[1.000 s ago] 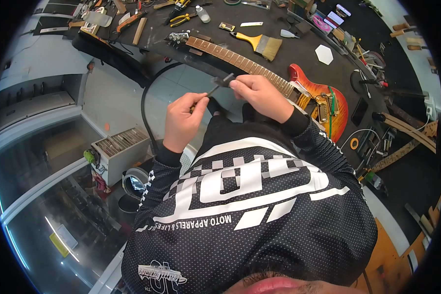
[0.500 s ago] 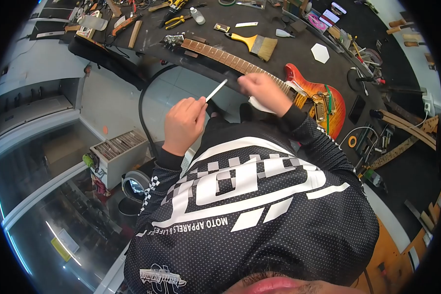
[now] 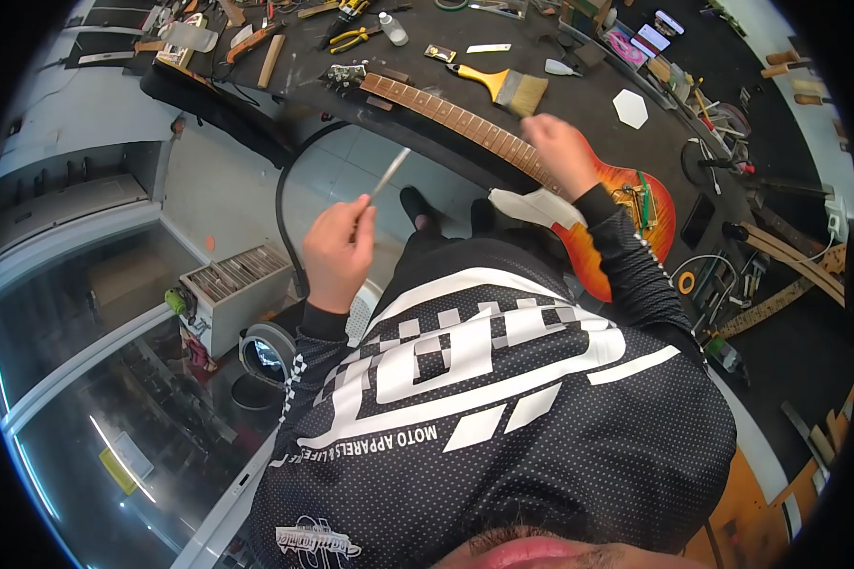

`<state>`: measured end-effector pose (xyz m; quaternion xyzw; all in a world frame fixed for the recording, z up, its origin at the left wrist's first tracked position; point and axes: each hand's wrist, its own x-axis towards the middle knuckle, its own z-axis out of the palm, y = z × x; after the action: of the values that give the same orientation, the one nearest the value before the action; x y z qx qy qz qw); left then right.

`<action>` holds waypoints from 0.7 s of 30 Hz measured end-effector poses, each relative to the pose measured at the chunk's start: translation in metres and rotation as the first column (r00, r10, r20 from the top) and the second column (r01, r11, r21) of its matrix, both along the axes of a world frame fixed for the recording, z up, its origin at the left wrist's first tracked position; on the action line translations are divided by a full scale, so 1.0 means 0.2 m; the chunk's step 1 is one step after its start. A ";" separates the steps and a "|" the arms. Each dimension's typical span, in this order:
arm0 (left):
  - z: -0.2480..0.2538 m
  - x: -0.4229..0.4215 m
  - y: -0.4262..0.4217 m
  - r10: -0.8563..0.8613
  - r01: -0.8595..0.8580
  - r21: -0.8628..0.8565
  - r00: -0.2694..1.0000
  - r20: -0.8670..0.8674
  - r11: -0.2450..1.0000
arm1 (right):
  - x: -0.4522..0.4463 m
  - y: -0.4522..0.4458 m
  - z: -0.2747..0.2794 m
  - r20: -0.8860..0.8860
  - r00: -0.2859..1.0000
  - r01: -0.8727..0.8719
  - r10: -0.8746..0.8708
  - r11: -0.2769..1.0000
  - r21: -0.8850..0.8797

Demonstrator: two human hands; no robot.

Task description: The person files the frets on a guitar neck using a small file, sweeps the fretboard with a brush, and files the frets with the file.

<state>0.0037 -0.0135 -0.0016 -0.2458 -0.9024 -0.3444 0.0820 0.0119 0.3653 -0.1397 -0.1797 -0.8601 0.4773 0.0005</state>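
My left hand [image 3: 340, 248] is closed round the lower end of a slim, pale rod-like tool [image 3: 390, 175], which points up and away over the floor. Its exact kind does not show. Over the body end of the neck of a sunburst electric guitar [image 3: 593, 261] is my right hand [image 3: 562, 155], its fingers curled and a little blurred; anything between them is hidden. The guitar lies along the bench's near edge, its fretboard [image 3: 455, 119] running to the upper left. A white cloth or paper piece [image 3: 531, 206] lies against the guitar's near side.
A yellow-handled brush [image 3: 508, 87] rests just beyond the neck. Pliers [image 3: 356, 38], a small clear bottle [image 3: 393, 29] and a white hexagon [image 3: 629, 109] lie on the dark bench. A grey box of slotted items [image 3: 237, 280] stands on the left.
My right hand has moved right and slightly up, away from the rod and over the guitar. My left hand has dropped slightly left with the rod, which now tilts more steeply.
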 end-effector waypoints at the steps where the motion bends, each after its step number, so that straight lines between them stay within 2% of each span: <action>1: 0.00 0.02 -0.02 0.079 -0.082 0.054 0.995 0.056 0.995 | -0.02 0.12 0.00 0.054 0.998 0.015 -0.022 0.992 0.127; 2: 0.02 0.04 -0.02 0.155 -0.201 0.168 0.956 0.251 0.965 | -0.02 0.20 -0.04 -0.003 0.999 0.054 -0.054 0.986 0.159; 3: 0.01 0.02 -0.05 0.124 -0.285 0.354 0.902 0.414 0.891 | -0.03 0.27 -0.06 0.037 0.995 0.081 -0.089 0.982 0.173; 5: -0.04 -0.01 -0.13 -0.047 -0.509 0.602 0.739 0.672 0.616 | -0.06 0.45 -0.27 -0.065 0.998 0.019 0.010 0.904 0.428; 8: -0.05 -0.02 -0.16 -0.234 -0.673 0.622 0.582 0.779 0.400 | -0.14 0.65 -0.53 0.012 0.995 -0.084 0.099 0.772 0.631; 9: -0.08 -0.01 -0.18 -0.314 -0.720 0.616 0.532 0.786 0.321 | -0.15 0.67 -0.55 -0.010 0.996 -0.055 0.083 0.744 0.666; 11: -0.12 0.03 -0.22 -0.332 -0.783 0.564 0.475 0.815 0.264 | -0.18 0.71 -0.59 -0.059 0.997 0.006 0.054 0.682 0.731; 12: -0.15 0.05 -0.23 -0.344 -0.810 0.538 0.448 0.825 0.234 | -0.21 0.71 -0.65 -0.191 0.981 0.140 0.020 0.606 0.783; 15: -0.23 0.11 -0.29 -0.375 -0.836 0.506 0.409 0.832 0.211 | -0.32 0.52 -0.56 -0.161 0.984 0.068 0.079 0.665 0.744; 17: -0.23 0.14 -0.26 -0.370 -0.867 0.467 0.381 0.848 0.177 | -0.42 0.38 -0.61 -0.163 0.932 -0.142 0.323 0.741 0.656; 20: -0.24 0.19 -0.27 -0.380 -0.869 0.461 0.372 0.847 0.178 | -0.53 0.17 -0.71 -0.165 0.950 -0.043 0.266 0.633 0.773; 21: -0.24 0.20 -0.27 -0.377 -0.867 0.466 0.378 0.846 0.178 | -0.57 0.13 -0.68 -0.030 0.966 -0.144 0.257 0.631 0.762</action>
<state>0.0427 -0.0673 -0.0499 0.2810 -0.4007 -0.8499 -0.1953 -0.1017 0.3922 -0.2761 -0.0336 -0.9925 0.0855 0.0801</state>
